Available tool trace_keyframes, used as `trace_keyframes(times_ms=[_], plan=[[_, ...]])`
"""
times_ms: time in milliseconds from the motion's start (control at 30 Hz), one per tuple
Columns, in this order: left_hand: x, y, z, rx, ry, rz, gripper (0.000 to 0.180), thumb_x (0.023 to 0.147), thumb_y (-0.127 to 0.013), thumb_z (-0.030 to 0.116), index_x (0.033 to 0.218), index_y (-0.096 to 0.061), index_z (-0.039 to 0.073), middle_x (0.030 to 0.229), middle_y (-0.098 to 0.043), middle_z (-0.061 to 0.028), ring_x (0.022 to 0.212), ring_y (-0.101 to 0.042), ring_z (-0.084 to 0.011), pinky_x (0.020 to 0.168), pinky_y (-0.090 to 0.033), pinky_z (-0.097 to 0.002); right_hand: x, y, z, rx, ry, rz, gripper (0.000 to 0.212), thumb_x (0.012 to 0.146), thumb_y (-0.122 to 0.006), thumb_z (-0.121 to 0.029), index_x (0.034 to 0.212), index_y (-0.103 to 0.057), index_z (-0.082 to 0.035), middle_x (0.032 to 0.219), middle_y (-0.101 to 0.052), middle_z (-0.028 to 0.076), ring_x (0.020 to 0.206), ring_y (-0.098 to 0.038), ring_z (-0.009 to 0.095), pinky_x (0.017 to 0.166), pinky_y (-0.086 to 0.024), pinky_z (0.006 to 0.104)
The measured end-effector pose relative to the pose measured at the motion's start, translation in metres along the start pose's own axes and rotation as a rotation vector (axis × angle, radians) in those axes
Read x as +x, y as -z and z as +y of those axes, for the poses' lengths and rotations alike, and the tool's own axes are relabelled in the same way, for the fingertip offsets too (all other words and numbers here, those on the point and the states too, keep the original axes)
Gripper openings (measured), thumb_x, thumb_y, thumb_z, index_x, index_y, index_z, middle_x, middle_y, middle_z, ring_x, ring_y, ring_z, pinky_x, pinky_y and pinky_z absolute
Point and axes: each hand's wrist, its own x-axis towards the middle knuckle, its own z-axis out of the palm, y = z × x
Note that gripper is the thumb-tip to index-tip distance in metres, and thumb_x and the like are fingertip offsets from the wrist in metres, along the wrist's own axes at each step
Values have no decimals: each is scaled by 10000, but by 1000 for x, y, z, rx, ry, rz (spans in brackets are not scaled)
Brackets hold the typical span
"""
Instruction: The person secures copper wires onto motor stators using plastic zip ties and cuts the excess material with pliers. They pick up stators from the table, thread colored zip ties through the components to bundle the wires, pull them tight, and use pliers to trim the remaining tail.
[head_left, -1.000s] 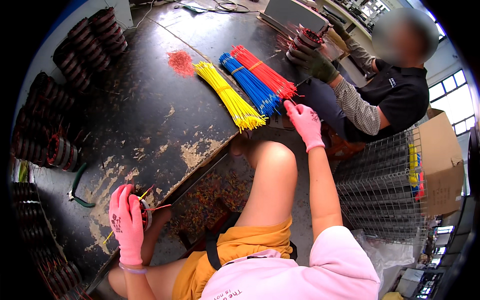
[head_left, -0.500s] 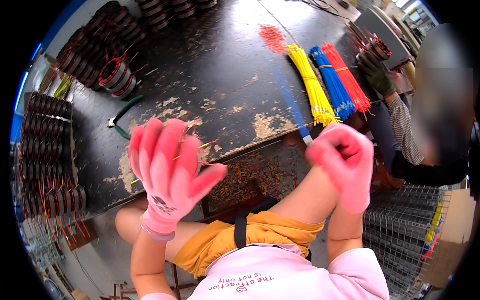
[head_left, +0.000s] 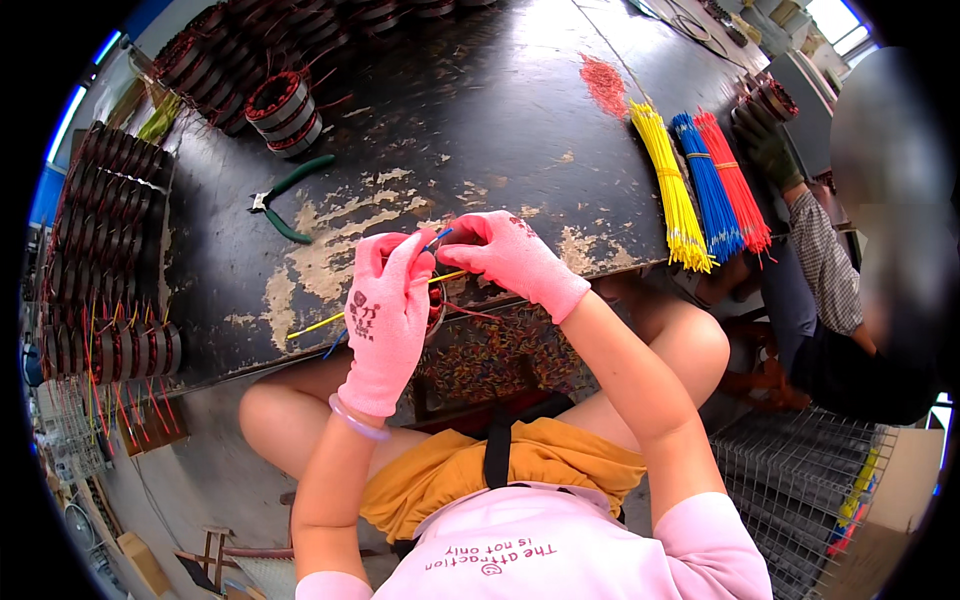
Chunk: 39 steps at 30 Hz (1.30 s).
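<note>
At the table's near edge my two pink-gloved hands meet, fingers closed. A short blue wire [head_left: 438,239] runs between the fingertips of my left hand [head_left: 388,310] and my right hand [head_left: 512,258], both pinching it. A yellow wire [head_left: 318,326] passes beneath my left hand, its other end coming out close to my right fingers. Below the fingers shows part of a stator with red windings [head_left: 436,308], mostly hidden by my left hand. Another blue wire end [head_left: 335,343] sticks out left of that hand.
Bundles of yellow [head_left: 670,185], blue [head_left: 710,185] and red wires [head_left: 735,185] lie to the right. Green-handled cutters [head_left: 290,190] and a single stator [head_left: 284,115] sit at left, near stacked stators [head_left: 105,240]. A co-worker's gloved hand [head_left: 765,150] is at far right.
My right hand has come left from beside the wire bundles to meet my left hand. A blue wire now shows between them. My left fingers, spread before, have closed.
</note>
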Motion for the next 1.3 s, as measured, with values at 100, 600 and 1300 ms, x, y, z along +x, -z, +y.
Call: trace_keyframes(times_ms=[100, 600, 1300], plan=[[-2, -9, -10, -12, -6, 9, 373, 920, -638, -27, 1282, -655, 60, 1105, -581, -128, 957, -643, -298, 794, -541, -392, 0, -3, 5, 27, 33, 30, 301, 920, -713, -311, 1038, -756, -38, 878, -739, 98, 714, -673, 189, 675, -544, 340], [5, -6, -9, 40, 24, -85, 348, 965, -596, 55, 1308, -625, 103, 1107, -690, -96, 948, -703, -302, 795, -558, -379, -3, -19, 8, 76, 92, 127, 279, 896, -704, -254, 965, -727, 16, 848, -700, 132, 657, -670, 216, 637, -545, 339], [14, 10, -16, -66, -93, -371, 193, 963, -628, 114, 1148, -611, 62, 1121, -712, -112, 983, -696, -334, 825, -562, -407, -45, -38, 25, -453, 652, 688, 205, 760, -818, -112, 934, -724, -164, 994, -677, -8, 943, -598, 261, 839, -461, 399]])
